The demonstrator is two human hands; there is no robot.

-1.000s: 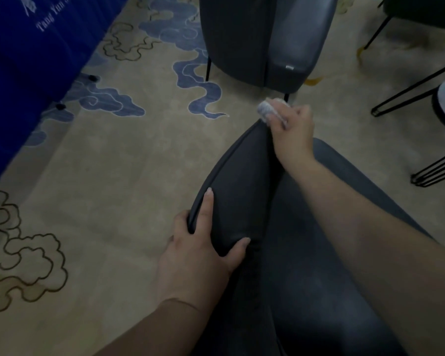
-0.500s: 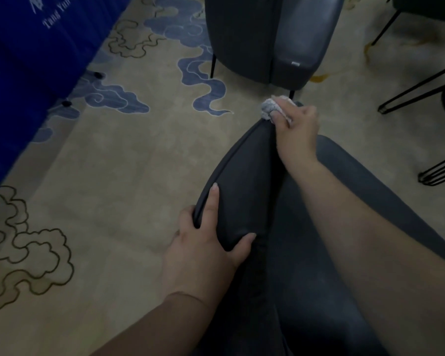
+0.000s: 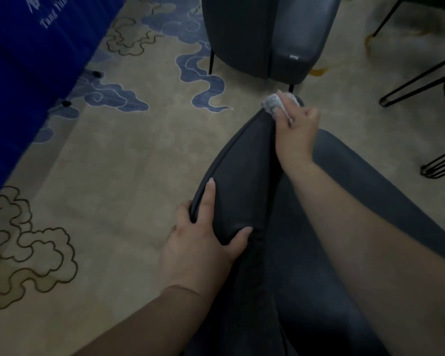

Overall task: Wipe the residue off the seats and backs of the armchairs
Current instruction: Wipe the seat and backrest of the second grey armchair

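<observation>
A dark grey armchair (image 3: 244,160) fills the lower middle of the head view, seen from above. My left hand (image 3: 203,240) grips its left armrest edge, fingers curled round the piped rim and thumb on the inner face. My right hand (image 3: 297,132) holds a crumpled whitish wipe (image 3: 274,104) pressed against the far tip of the same armrest. My right forearm crosses over the seat, hiding much of it.
A second dark grey armchair (image 3: 262,34) stands just beyond on the patterned beige and blue carpet (image 3: 113,163). A blue cloth-covered table (image 3: 23,47) runs along the left. Black wire legs (image 3: 421,80) of other furniture stand at the right.
My right hand and the wipe have barely shifted on the armrest's far tip. My left hand keeps its grip. The view has drifted slightly.
</observation>
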